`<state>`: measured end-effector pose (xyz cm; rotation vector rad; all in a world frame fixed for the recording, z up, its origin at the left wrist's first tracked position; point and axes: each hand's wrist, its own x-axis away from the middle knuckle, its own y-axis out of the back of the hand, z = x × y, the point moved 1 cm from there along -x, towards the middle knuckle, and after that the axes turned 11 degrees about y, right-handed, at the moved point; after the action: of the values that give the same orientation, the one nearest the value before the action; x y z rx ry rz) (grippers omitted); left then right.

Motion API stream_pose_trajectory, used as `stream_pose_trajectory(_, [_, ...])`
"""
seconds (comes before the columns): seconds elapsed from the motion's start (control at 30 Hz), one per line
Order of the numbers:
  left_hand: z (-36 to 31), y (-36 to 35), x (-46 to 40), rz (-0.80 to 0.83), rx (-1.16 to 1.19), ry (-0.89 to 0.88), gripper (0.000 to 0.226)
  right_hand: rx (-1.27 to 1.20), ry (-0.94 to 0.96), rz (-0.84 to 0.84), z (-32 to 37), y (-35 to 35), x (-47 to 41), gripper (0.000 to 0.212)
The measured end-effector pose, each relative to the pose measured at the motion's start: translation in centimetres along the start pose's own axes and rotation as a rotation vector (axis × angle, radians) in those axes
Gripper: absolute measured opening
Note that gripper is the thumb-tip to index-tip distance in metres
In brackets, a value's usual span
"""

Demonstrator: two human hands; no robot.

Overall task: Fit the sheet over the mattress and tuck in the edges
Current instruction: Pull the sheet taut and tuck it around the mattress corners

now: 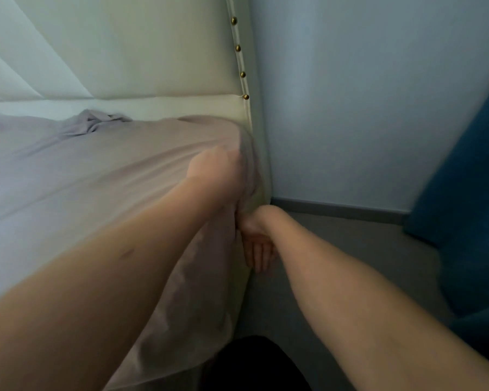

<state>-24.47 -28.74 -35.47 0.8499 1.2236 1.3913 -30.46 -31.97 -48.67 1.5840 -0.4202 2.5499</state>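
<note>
A lilac-grey sheet (82, 170) covers the mattress top and hangs loose down the near side of the bed. A bunched fold of the sheet lies against the headboard. My left hand (218, 170) lies on the mattress corner by the headboard, its fingers curled over the edge into the fabric, partly blurred. Just below it, my right hand (256, 241) is against the cream bed frame (242, 280), palm showing and fingers straight, pointing down. The mattress itself is hidden under the sheet.
A cream padded headboard (153, 52) with brass studs stands behind the bed, close to a pale wall (364, 108). Grey floor (336, 249) runs beside the bed. A blue upholstered or draped thing (469, 221) fills the right edge.
</note>
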Motion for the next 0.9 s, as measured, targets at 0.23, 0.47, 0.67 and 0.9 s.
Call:
stream_pose_trajectory(0.23, [0.1, -1.2, 0.1, 0.025, 0.1, 0.03, 0.043, -0.243, 0.509, -0.795, -2.2, 4.4, 0.9, 0.028])
stream_pose_trajectory(0.47, [0.5, -1.2, -1.0, 0.045, 0.241, 0.178, 0.037, -0.67, 0.885, -1.294, 0.8, 3.9, 0.0, 0.033])
stream_pose_trajectory(0.67, [-0.4, -0.3, -2.9, -0.001, -0.015, 0.156, 0.041, -0.651, 0.807, -1.097, 1.5, 5.0, -1.8, 0.046])
stream_pose_trajectory(0.9, [-1.4, -0.4, -4.0, 0.029, -0.109, 0.079, 0.04, -0.659, 0.81, -1.236, 2.8, 4.9, -0.7, 0.043])
